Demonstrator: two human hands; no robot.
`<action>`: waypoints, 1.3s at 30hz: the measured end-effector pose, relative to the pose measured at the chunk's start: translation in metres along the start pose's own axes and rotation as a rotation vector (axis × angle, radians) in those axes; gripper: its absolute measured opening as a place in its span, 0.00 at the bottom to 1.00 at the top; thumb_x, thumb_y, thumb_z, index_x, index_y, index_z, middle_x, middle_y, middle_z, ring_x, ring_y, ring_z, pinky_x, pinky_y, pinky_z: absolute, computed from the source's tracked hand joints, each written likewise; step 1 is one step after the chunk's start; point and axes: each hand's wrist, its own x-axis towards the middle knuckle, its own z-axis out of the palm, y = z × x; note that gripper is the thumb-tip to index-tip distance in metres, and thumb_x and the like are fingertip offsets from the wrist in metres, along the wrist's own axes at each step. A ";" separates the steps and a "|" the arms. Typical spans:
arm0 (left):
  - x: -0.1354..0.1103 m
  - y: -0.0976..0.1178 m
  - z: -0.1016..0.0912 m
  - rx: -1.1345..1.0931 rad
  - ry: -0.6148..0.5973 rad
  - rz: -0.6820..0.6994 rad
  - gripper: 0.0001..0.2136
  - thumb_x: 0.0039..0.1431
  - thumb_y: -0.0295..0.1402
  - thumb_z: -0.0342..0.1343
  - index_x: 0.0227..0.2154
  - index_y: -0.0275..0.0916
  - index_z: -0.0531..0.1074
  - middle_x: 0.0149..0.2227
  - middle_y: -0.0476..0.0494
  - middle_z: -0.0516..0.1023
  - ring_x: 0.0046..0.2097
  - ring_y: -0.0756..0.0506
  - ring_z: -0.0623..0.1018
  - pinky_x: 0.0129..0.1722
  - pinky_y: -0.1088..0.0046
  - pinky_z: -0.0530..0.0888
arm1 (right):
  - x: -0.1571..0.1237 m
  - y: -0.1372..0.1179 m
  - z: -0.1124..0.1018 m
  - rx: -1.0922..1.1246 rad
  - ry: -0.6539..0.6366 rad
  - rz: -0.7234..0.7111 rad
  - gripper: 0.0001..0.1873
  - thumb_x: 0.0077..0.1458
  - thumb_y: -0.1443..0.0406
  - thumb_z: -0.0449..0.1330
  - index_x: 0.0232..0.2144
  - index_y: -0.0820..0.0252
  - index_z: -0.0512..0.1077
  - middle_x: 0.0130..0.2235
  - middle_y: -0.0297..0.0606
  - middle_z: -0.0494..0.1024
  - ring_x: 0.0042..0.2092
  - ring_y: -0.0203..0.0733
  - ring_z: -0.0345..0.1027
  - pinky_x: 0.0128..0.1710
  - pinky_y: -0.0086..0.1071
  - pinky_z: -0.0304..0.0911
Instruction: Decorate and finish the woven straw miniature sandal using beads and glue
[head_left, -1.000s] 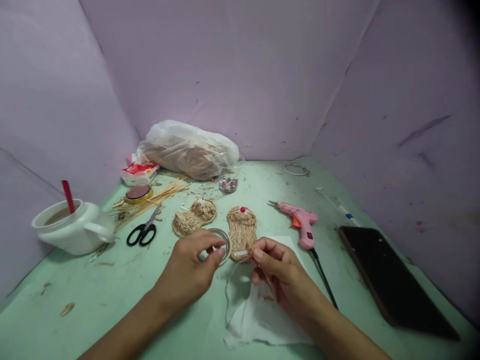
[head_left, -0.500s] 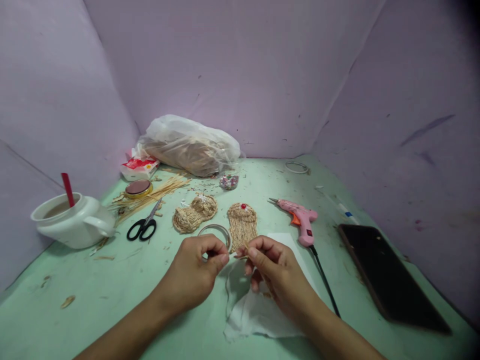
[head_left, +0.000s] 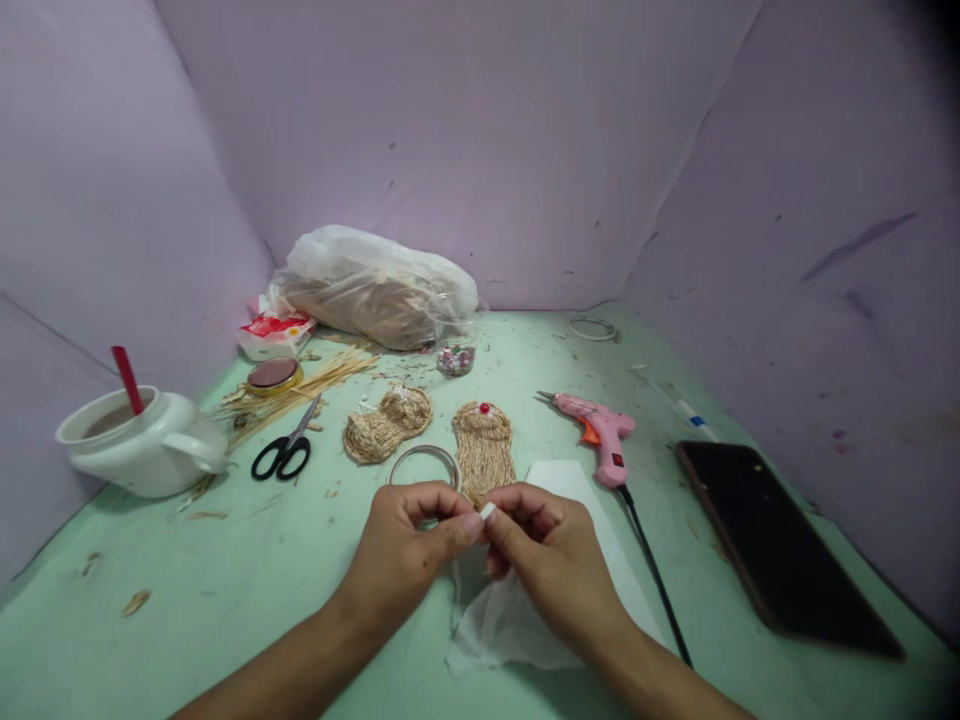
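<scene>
My left hand (head_left: 409, 545) and my right hand (head_left: 544, 545) meet fingertip to fingertip above a white cloth (head_left: 525, 610). Both are pinched on a small white piece (head_left: 488, 511), too small to name. A thin ring (head_left: 424, 460) lies on the green table just beyond my left hand, partly hidden by it. A woven straw sole with a red bead (head_left: 484, 445) lies beyond my fingers, and a second woven straw piece (head_left: 388, 425) sits to its left.
Black scissors (head_left: 285, 450), loose straw sticks (head_left: 300, 385), a round tin (head_left: 274, 374) and a white pot with a red stick (head_left: 142, 445) are at left. A plastic bag (head_left: 375, 290) lies behind. A pink glue gun (head_left: 600, 430) and dark phone (head_left: 772, 545) lie at right.
My hands drew closer to me and came together. My left hand came off the ring, which now lies on the table. A small white piece shows between the fingertips.
</scene>
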 end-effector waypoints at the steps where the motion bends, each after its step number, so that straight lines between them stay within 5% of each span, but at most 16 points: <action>1: 0.000 -0.001 0.000 -0.004 0.011 0.006 0.09 0.45 0.34 0.58 0.18 0.33 0.72 0.20 0.47 0.72 0.26 0.50 0.69 0.28 0.75 0.66 | 0.000 0.000 0.000 -0.010 -0.004 -0.005 0.07 0.43 0.64 0.62 0.20 0.64 0.70 0.16 0.28 0.70 0.15 0.27 0.61 0.15 0.20 0.57; 17: 0.002 -0.003 0.003 0.123 0.156 0.014 0.11 0.44 0.36 0.56 0.14 0.35 0.68 0.16 0.49 0.68 0.23 0.51 0.65 0.24 0.76 0.62 | -0.002 0.007 -0.007 -0.251 -0.165 -0.271 0.08 0.52 0.67 0.55 0.29 0.63 0.73 0.21 0.33 0.72 0.23 0.33 0.67 0.24 0.25 0.62; 29: -0.003 -0.006 0.011 0.046 0.211 0.137 0.11 0.49 0.35 0.54 0.17 0.36 0.66 0.17 0.51 0.71 0.22 0.52 0.68 0.22 0.79 0.64 | -0.002 0.000 0.000 0.006 -0.111 -0.042 0.06 0.45 0.65 0.60 0.27 0.64 0.72 0.22 0.31 0.73 0.20 0.29 0.66 0.21 0.23 0.63; 39: -0.003 -0.003 0.013 0.177 0.297 0.159 0.09 0.47 0.33 0.55 0.16 0.36 0.69 0.17 0.49 0.73 0.23 0.50 0.70 0.25 0.77 0.68 | -0.002 -0.004 0.000 0.026 -0.093 -0.080 0.05 0.44 0.66 0.61 0.25 0.64 0.73 0.23 0.31 0.73 0.21 0.30 0.67 0.22 0.24 0.64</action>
